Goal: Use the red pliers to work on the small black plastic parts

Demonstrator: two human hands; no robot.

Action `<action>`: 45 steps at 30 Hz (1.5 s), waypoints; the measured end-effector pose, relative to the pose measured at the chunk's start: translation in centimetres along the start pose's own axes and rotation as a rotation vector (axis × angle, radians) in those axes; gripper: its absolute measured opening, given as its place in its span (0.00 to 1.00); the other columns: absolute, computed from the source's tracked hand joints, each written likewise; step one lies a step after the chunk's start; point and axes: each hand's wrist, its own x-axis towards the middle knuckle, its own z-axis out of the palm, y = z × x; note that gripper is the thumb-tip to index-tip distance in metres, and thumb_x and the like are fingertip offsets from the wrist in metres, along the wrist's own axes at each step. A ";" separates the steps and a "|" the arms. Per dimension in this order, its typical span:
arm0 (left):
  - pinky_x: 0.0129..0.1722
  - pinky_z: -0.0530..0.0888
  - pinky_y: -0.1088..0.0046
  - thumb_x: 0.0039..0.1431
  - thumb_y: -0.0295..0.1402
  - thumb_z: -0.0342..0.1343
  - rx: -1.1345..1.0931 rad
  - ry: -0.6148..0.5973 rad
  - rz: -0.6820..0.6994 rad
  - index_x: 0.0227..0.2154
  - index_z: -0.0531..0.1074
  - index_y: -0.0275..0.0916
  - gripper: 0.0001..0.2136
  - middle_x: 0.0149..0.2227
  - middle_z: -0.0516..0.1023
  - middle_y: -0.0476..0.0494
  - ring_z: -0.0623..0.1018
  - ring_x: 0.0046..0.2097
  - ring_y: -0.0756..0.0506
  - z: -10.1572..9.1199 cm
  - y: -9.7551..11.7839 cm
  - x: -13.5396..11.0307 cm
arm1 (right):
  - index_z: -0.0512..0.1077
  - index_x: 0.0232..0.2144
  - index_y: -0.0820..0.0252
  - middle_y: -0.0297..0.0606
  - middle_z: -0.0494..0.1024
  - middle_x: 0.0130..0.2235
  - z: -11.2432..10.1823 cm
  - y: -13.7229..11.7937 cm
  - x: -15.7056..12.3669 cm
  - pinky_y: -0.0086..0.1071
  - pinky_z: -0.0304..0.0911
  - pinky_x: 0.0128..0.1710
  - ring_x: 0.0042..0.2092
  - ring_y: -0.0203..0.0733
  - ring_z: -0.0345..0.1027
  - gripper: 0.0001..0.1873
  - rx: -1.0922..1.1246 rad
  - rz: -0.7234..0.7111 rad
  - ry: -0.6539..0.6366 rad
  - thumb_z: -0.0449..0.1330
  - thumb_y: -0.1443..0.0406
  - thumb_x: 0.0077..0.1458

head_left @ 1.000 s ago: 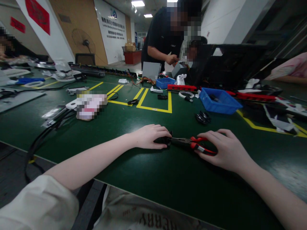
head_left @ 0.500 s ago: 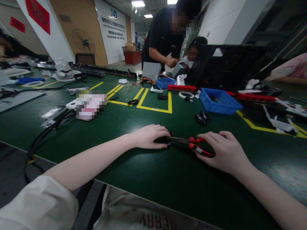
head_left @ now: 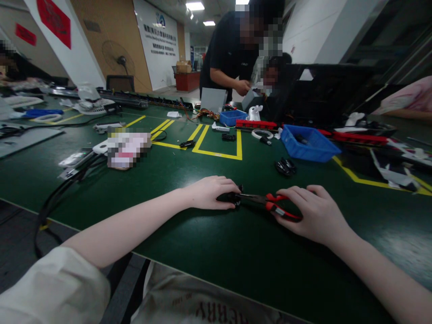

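My left hand (head_left: 216,192) rests low over the green table (head_left: 202,243), its thumb and fingers closed round a small black part (head_left: 229,197) that is mostly hidden. In my right hand (head_left: 315,211) are long-nose pliers (head_left: 270,201) with red and black handles. The jaws point left and meet the black part at my left fingertips. Whether they grip it or only touch it, I cannot tell. Beyond the pliers lies a bundle of black cable pieces (head_left: 285,166).
A blue bin (head_left: 308,143) with dark items stands beyond my right hand, a smaller blue bin (head_left: 232,118) farther back. Phones (head_left: 128,150) and black cables (head_left: 81,168) lie at the left. Yellow tape (head_left: 219,154) marks the table. A co-worker (head_left: 226,54) in black handles a grey box (head_left: 252,96) opposite.
Both my hands and the pliers stay almost in the same place. Across the table, the co-worker's hands have shifted slightly at the grey box.
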 end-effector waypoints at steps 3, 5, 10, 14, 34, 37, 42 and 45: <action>0.53 0.75 0.63 0.67 0.40 0.61 0.008 -0.004 -0.004 0.57 0.72 0.39 0.19 0.58 0.78 0.37 0.79 0.56 0.39 -0.1 0.1 0.0 | 0.71 0.47 0.59 0.44 0.83 0.42 0.1 0.2 -0.2 0.45 0.63 0.42 0.38 0.48 0.77 0.17 0.078 0.059 -0.036 0.59 0.54 0.62; 0.53 0.74 0.63 0.68 0.40 0.61 0.010 -0.004 -0.009 0.58 0.71 0.39 0.20 0.58 0.78 0.37 0.79 0.56 0.39 -0.1 0.1 -0.1 | 0.72 0.46 0.57 0.43 0.83 0.41 0.2 0.2 -0.3 0.45 0.64 0.40 0.36 0.47 0.76 0.18 0.128 0.112 -0.070 0.60 0.52 0.61; 0.52 0.74 0.63 0.68 0.39 0.61 0.022 -0.010 -0.021 0.63 0.68 0.40 0.23 0.57 0.78 0.37 0.78 0.56 0.39 -0.2 0.2 -0.1 | 0.75 0.44 0.54 0.42 0.84 0.41 0.2 0.3 -0.5 0.42 0.65 0.34 0.34 0.47 0.71 0.21 0.243 0.276 -0.188 0.61 0.47 0.57; 0.53 0.74 0.62 0.68 0.38 0.60 0.015 -0.019 -0.008 0.61 0.70 0.39 0.21 0.58 0.78 0.36 0.78 0.56 0.39 -0.2 0.2 -0.1 | 0.76 0.44 0.53 0.41 0.84 0.41 0.3 0.3 -0.5 0.42 0.66 0.33 0.34 0.48 0.72 0.22 0.282 0.338 -0.246 0.62 0.46 0.55; 0.56 0.76 0.60 0.67 0.37 0.62 -0.044 0.008 0.000 0.58 0.72 0.36 0.20 0.57 0.78 0.34 0.78 0.56 0.39 -0.2 0.2 -0.1 | 0.71 0.49 0.57 0.42 0.83 0.43 0.5 0.3 -0.4 0.44 0.64 0.41 0.39 0.48 0.76 0.20 0.140 0.118 -0.044 0.63 0.53 0.59; 0.57 0.75 0.60 0.67 0.36 0.62 -0.057 0.008 -0.001 0.56 0.73 0.37 0.18 0.58 0.78 0.34 0.78 0.57 0.39 -0.1 0.1 0.0 | 0.71 0.48 0.57 0.42 0.83 0.42 0.4 0.1 -0.3 0.43 0.65 0.40 0.37 0.47 0.75 0.18 0.149 0.117 -0.054 0.62 0.54 0.60; 0.59 0.75 0.59 0.66 0.36 0.63 -0.091 0.024 -0.021 0.54 0.74 0.38 0.17 0.60 0.77 0.34 0.78 0.59 0.39 0.1 0.0 -0.1 | 0.72 0.46 0.56 0.42 0.83 0.41 0.3 0.1 -0.3 0.43 0.65 0.36 0.35 0.47 0.74 0.18 0.176 0.156 -0.071 0.61 0.52 0.60; 0.59 0.75 0.60 0.65 0.36 0.63 -0.104 0.034 -0.031 0.51 0.76 0.37 0.15 0.61 0.76 0.33 0.77 0.60 0.39 0.1 0.0 -0.1 | 0.73 0.46 0.55 0.43 0.83 0.41 0.1 0.1 -0.3 0.43 0.65 0.36 0.36 0.49 0.73 0.19 0.201 0.219 -0.108 0.61 0.50 0.58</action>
